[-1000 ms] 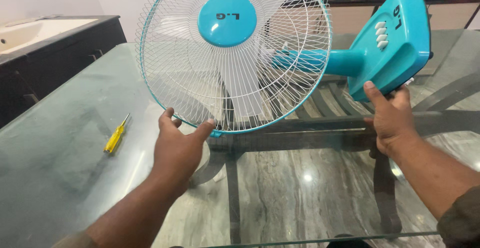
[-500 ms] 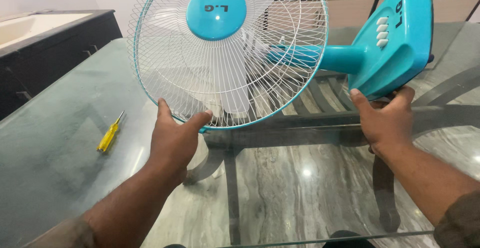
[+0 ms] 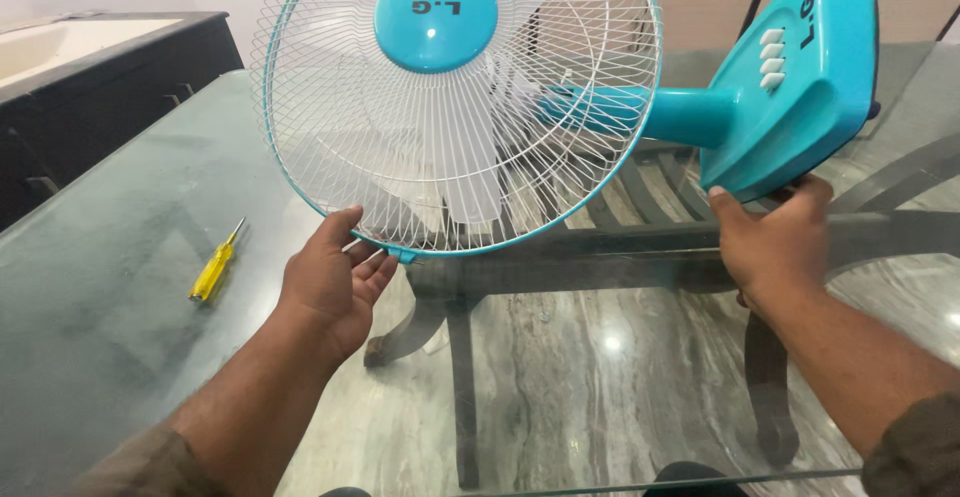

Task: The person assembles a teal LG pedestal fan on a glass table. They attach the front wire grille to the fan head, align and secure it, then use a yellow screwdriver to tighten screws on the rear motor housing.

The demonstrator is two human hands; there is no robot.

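Left arm: bare forearm reaches up from seven o'clock toward the centre.
Left hand (image 3: 335,282): palm turned up, fingers loosely spread and curled, thumb pointing to twelve o'clock.
Right arm: comes in from four o'clock, dark sleeve at the elbow.
Right hand (image 3: 775,242): back facing up, thumb raised at eleven o'clock, fingers gripping upward.

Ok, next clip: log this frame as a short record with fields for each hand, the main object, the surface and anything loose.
left hand: cupped under the lower rim of the fan's white wire guard
right hand: gripping the edge of the turquoise fan base
fan: held tilted on its side above the table
surface: glass table
loose item: yellow screwdriver, left of the hands
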